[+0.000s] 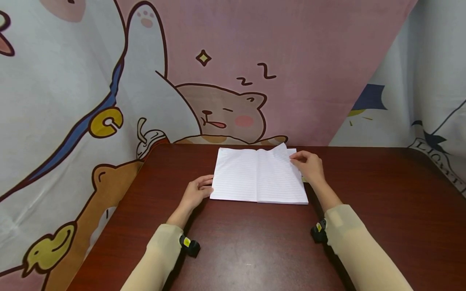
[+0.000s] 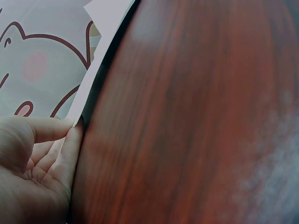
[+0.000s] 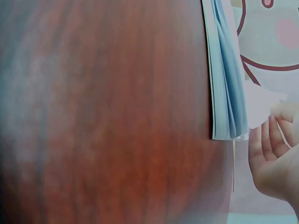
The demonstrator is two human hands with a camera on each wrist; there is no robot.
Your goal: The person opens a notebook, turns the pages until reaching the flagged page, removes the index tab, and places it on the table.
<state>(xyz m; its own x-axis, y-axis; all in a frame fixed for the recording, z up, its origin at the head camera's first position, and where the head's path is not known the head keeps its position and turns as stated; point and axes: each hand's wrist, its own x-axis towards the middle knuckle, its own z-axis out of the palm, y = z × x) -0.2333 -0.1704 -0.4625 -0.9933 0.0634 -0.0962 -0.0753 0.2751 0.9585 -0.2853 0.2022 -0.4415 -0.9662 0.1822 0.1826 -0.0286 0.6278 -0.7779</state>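
Observation:
An open notebook (image 1: 236,173) with blank lined pages lies on the dark red-brown table. At its left edge my left hand (image 1: 196,190) pinches the page side between thumb and fingers; the left wrist view shows the thumb (image 2: 53,128) on top of the thin white edge. My right hand (image 1: 309,165) is at the upper right edge and pinches a lifted page (image 1: 278,159), whose top corner stands up. In the right wrist view the raised page (image 3: 258,106) bends away from the stack of pages (image 3: 224,84) into the fingers of that hand.
The table (image 1: 247,242) reaches back to a cloth backdrop (image 1: 291,48) printed with cartoon animals. Each wrist wears a small black camera, such as the left one (image 1: 190,245). A bit of yellow-green (image 1: 304,179) shows under the notebook's right edge.

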